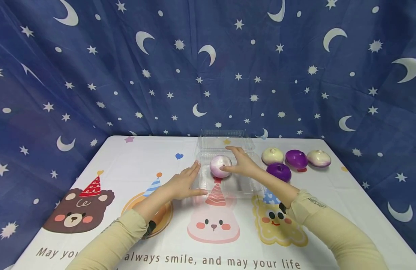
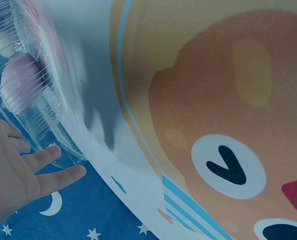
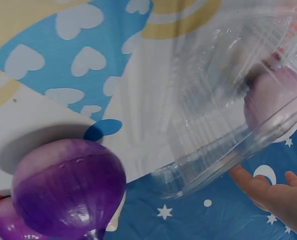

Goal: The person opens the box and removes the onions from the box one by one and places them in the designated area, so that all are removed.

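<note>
A clear plastic clamshell box [image 1: 239, 185] stands with its lid [image 1: 208, 141] raised at the back. One pale pink-white onion [image 1: 220, 166] sits in the left part of the base, also visible through the wall in the left wrist view. My left hand [image 1: 183, 184] is at the box's left side, fingers straight and thumb spread along the front corner. Over the base, my right hand [image 1: 242, 163] has its thumb overlapping the onion and its fingers spread toward the lid. In the right wrist view these fingers [image 3: 253, 182] show apart from the onion, beyond the box wall.
Right of the box lie two purple onions, one nearer [image 1: 278, 172] and one farther [image 1: 296, 159], and two whitish ones, left [image 1: 272, 156] and right [image 1: 319, 158]. The printed white cloth [image 1: 150, 153] covers the table. A blue star-patterned curtain [image 1: 180, 75] hangs behind.
</note>
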A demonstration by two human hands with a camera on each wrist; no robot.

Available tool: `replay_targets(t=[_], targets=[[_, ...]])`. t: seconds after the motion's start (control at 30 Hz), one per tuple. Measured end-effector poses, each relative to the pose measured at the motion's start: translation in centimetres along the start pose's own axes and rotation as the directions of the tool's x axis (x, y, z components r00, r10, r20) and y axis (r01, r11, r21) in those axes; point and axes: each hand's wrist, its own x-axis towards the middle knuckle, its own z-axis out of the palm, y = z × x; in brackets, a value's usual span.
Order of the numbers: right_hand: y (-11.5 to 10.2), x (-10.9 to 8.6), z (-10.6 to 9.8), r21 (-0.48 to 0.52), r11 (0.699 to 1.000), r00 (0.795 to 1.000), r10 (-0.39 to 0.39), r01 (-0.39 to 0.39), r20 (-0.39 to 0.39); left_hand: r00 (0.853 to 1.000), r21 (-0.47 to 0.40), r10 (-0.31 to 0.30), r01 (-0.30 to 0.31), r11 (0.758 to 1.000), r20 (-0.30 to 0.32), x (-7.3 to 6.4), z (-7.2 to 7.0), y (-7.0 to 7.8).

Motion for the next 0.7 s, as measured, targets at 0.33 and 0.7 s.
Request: replay_targets(t=[0.33, 0.7], targets=[[-0.3, 0.9, 1.4, -0.017, 0.999, 0.999, 0.03, -0.029, 0.03, 1.0, -0.003, -0.001, 0.001, 1.0, 0.003, 0.0, 0.0, 0.0], [-1.0, 1.8, 1.9, -0.06, 0.998, 0.993, 0.022, -0.015, 0.116, 1.0, 0.003, -0.009, 0.009, 1.0, 0.009, 0.1, -0.1, 0.1]])
